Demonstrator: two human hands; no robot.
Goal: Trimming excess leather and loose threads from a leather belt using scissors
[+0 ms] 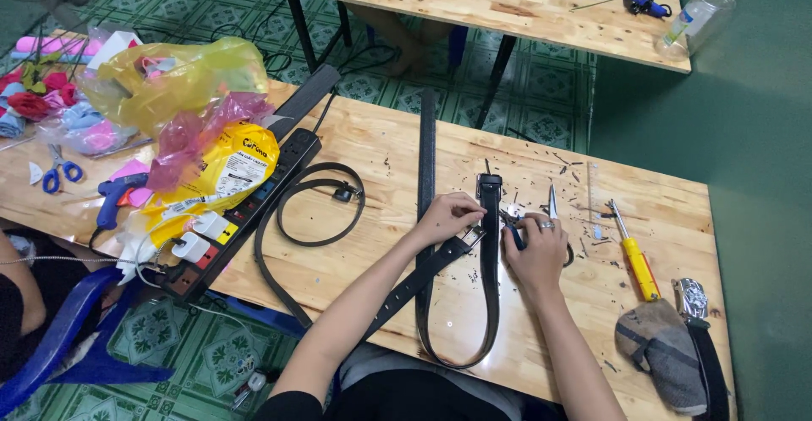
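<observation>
- We see a black belt (pixel 489 294) folded into a long loop on the wooden surface (pixel 381 146), its bend near the front edge and its two ends pointing away from the person.
- Left hand (pixel 448 216): fingers pressed together, pinching the belt strap just beside its metal buckle (pixel 472 236).
- Right hand (pixel 534 247): fingers curled around a small tool (pixel 514 236) with a dark handle, held against the belt near the buckle; a ring shows on one finger.
- We cannot tell what kind of tool it is; its tip is hidden by the fingers.
- A pair of scissors (pixel 552 202) stands with its point up just beyond the right hand.
- Dark scraps are scattered on the surface around both hands.
- A yellow-handled screwdriver (pixel 636 256) lies to the right of the right hand, apart from it.
- Further right, near the front corner, lie a grey cloth (pixel 664 355) and another belt with a silver buckle (pixel 692 297).
- A second black belt (pixel 309 218) lies in a loose loop to the left of the left arm.
- A black power strip (pixel 245 214) with plugs in it runs diagonally left of that loop.
- Yellow and pink plastic bags (pixel 182 91) are piled at the left end; a blue glue gun (pixel 114 197) and blue-handled scissors (pixel 57 170) lie beside them.
- Another person's arm (pixel 19 290) shows at the left edge.
</observation>
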